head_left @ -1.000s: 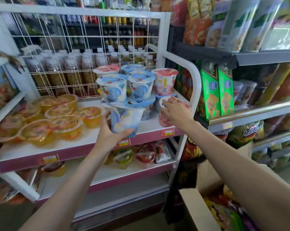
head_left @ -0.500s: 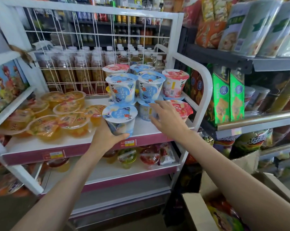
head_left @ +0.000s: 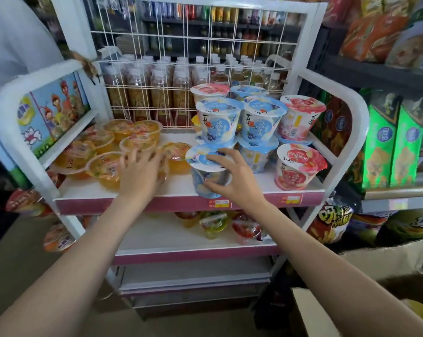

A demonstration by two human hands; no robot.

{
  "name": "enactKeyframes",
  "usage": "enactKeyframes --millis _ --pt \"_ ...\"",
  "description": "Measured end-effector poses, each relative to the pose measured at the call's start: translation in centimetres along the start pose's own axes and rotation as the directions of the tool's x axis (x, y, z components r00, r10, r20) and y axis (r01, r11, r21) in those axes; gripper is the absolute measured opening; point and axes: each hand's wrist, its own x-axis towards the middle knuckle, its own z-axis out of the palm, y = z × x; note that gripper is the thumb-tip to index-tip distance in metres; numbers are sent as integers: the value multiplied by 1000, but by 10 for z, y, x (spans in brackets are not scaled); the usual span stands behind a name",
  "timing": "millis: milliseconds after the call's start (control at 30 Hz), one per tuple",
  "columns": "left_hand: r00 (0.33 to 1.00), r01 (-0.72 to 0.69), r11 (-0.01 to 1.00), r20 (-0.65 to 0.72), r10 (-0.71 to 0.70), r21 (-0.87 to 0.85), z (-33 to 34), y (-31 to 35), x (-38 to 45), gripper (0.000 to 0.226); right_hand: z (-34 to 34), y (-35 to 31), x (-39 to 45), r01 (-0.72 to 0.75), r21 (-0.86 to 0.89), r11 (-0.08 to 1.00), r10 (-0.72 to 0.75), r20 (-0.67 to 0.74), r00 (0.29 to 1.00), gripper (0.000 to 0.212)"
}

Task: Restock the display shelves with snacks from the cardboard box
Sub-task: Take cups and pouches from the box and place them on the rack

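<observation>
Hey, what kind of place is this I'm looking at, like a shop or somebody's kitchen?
Most likely a small grocery or convenience shop. A white display rack carries price tags on its shelf edge, rows of identical bottled drinks stand behind its wire grid, and packaged snacks fill the neighbouring shelves.

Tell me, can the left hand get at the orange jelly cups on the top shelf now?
Probably yes: the left hand is open, right over the orange jelly cups, with nothing between them.
</observation>
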Motion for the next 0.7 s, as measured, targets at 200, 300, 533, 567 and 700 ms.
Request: enactKeyframes --millis 200,300,533,567,700 --pt "990 -140 989 32 139 44 -7 -28 -3 44 9 2 1 55 33 998 -53 -63 997 52" --pt "987 -123 992 108 121 16 -20 -32 6 44 11 0 3 84 35 996 -81 -68 994 51" --pt "928 -34 990 364 83 -139 -8 10 62 74 -4 9 3 105 -38 994 -107 -73 992 53" --pt "916 -16 988 394 76 -152 -1 13 69 79 -8 12 1 104 -49 993 -107 -64 992 54" --pt "920 50 984 391 20 -169 21 14 85 81 -16 21 -2 88 -49 995 -91 -73 993 53"
